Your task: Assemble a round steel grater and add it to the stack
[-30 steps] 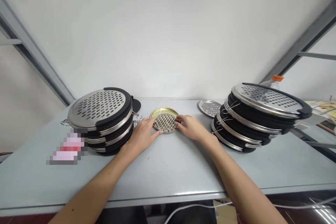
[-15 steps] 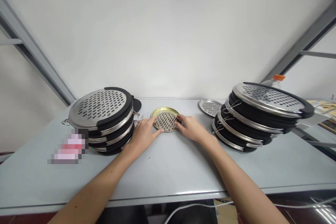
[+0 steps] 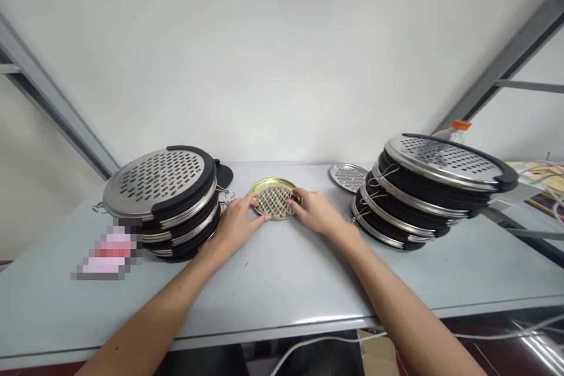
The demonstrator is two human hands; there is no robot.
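Note:
A round metal grater plate (image 3: 275, 204) with raised teeth lies in the middle of the table, overlapping a gold-coloured round lid or dish (image 3: 274, 181) whose rim shows behind it. My left hand (image 3: 238, 220) grips the plate's left edge, index finger on the rim and thumb stretched along the near side. On the opposite edge my right hand (image 3: 315, 210) pinches the plate between thumb and fingers. Beside my left hand stands a stack of round perforated metal pieces with black rims (image 3: 163, 188). A similar, tilted stack (image 3: 440, 170) rises to the right of my right hand.
Behind the right stack lies another grater plate (image 3: 348, 176), near an orange-capped bottle (image 3: 458, 129). A black round piece (image 3: 224, 174) shows behind the left stack. A pixelated pink item (image 3: 110, 252) is at left. Grey metal posts (image 3: 506, 64) flank the table (image 3: 308, 282).
The whole view has shifted slightly. My hands keep their places at the grater plate's two edges, with the right fingers a little differently set.

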